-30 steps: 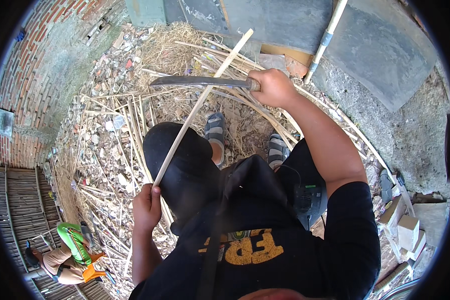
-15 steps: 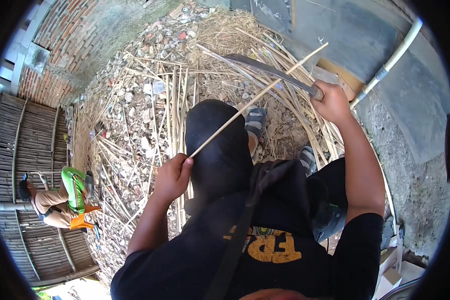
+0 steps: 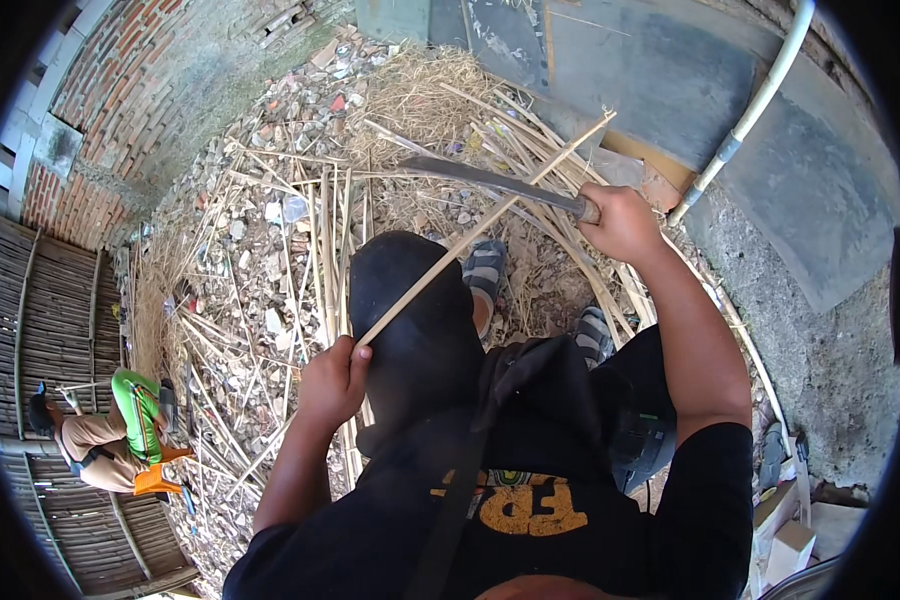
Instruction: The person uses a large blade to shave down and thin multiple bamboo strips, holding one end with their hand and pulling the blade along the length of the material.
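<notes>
My left hand (image 3: 334,385) is closed round the lower end of a thin pale bamboo strip (image 3: 435,268). The strip slants up to the right across my black-clad left thigh, its far end split or frayed. In my right hand (image 3: 618,222) is the handle of a machete (image 3: 500,183), gripped in closed fingers. Its long dark blade points left and crosses the strip near the strip's upper part. Whether the edge touches the strip or only passes over it, I cannot tell.
Bamboo strips (image 3: 332,240) lie on rubble ground beside my left leg, with more (image 3: 555,225) beyond my right foot. Dry straw (image 3: 420,100) is heaped ahead. A white pipe (image 3: 745,125) runs along the right wall. At far left a person (image 3: 105,440) sits on an orange stool.
The whole view has shifted slightly. The machete has slid down along the strip toward my left hand, and the strip's far end looks more split.
</notes>
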`<action>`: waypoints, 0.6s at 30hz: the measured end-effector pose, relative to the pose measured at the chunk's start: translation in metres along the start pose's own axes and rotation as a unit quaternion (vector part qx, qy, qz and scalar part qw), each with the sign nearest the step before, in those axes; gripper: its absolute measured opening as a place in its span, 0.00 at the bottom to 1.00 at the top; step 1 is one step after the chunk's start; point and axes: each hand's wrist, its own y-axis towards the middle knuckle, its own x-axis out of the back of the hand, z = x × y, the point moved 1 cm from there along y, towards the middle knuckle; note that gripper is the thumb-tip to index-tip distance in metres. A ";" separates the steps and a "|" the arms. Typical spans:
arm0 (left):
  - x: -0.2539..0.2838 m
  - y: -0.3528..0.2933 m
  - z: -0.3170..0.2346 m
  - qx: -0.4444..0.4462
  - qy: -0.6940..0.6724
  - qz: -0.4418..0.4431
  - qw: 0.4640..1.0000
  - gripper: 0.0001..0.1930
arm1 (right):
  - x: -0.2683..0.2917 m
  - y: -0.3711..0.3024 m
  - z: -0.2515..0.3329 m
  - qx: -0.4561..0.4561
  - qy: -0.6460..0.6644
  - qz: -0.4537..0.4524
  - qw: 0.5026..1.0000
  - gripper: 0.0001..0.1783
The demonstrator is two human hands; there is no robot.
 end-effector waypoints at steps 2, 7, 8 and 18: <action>-0.001 0.001 0.001 0.000 0.032 -0.004 0.999 0.17 | 0.005 -0.001 0.014 0.014 -0.041 0.005 0.999 0.15; -0.014 0.001 0.009 0.001 0.071 -0.002 0.997 0.18 | -0.002 0.005 -0.003 -0.087 -0.024 0.032 0.995 0.14; -0.012 0.001 0.005 0.011 0.073 0.000 0.997 0.19 | -0.007 0.004 -0.015 -0.108 -0.006 0.016 0.994 0.14; -0.008 0.008 0.013 -0.022 0.018 0.019 0.999 0.19 | -0.016 0.013 -0.028 -0.118 0.062 0.033 0.990 0.14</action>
